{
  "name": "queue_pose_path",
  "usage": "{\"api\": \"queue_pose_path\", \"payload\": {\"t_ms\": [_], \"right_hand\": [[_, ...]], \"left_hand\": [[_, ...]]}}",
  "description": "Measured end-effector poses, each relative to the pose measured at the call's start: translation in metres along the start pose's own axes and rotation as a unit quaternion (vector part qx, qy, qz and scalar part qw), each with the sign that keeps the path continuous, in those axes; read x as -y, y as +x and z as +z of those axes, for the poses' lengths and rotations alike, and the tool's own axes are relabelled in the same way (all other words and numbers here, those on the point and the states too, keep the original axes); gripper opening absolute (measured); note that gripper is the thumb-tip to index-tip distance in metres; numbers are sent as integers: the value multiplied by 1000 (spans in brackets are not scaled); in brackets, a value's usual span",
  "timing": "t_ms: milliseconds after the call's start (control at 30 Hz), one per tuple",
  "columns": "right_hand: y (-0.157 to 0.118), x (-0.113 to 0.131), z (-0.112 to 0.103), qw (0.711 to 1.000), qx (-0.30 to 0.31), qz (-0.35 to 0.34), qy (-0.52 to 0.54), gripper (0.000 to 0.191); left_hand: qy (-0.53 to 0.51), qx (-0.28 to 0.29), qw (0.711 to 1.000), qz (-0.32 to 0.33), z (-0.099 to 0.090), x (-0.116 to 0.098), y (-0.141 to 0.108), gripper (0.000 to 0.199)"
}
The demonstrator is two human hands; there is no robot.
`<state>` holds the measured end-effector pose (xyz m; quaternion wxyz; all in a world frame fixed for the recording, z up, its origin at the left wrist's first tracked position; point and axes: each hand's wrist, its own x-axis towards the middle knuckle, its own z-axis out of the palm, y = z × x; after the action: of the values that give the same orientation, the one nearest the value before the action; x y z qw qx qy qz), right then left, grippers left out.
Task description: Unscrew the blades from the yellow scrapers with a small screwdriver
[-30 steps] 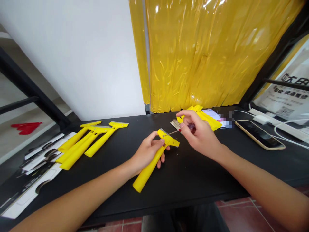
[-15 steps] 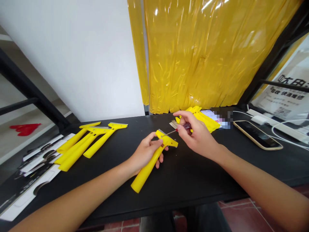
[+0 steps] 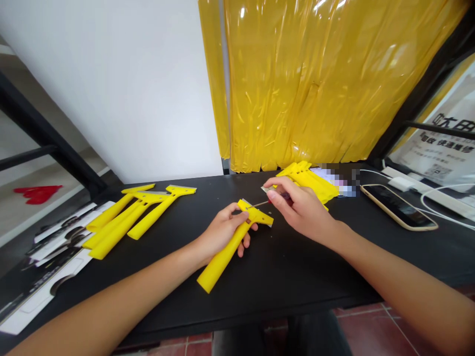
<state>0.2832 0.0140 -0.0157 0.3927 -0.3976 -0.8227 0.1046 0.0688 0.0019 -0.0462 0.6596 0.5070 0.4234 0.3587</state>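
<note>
Clamping a yellow scraper [image 3: 224, 254] over the surface [image 3: 319, 277] in the left hand [image 3: 221, 232], fingers curled round it, while the right hand [image 3: 303, 212], fingers pinched on a small screwdriver [image 3: 261, 203], is working at its head; a slipping tip could jab the left hand.

Yellow scraper handle [image 3: 222, 259] swung further left (only slightly), stacked yellow scrapers [image 3: 308, 180] showing more

A yellow plastic scraper [image 3: 226, 254] sits gripped in the left hand [image 3: 221, 231], its long handle slanting down and outward. The right hand [image 3: 302, 210] pinches a slim screwdriver [image 3: 261, 203], its thin metal shaft reaching the scraper's flat head [image 3: 256, 213].
</note>
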Motion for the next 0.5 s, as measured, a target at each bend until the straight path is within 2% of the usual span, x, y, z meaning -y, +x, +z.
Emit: {"api": "queue_pose_path", "payload": {"t_ms": [267, 433, 500], "right_hand": [[0, 1, 0, 999, -31, -15, 23, 25], [4, 0, 1, 990, -56, 30, 127, 14], [6, -2, 1, 982, -64, 47, 174, 15]], "left_hand": [[5, 13, 1000, -1, -1, -3, -1, 27], [21, 19, 1000, -7, 0, -4, -2, 27], [28, 26, 999, -7, -1, -7, -3, 29]]}}
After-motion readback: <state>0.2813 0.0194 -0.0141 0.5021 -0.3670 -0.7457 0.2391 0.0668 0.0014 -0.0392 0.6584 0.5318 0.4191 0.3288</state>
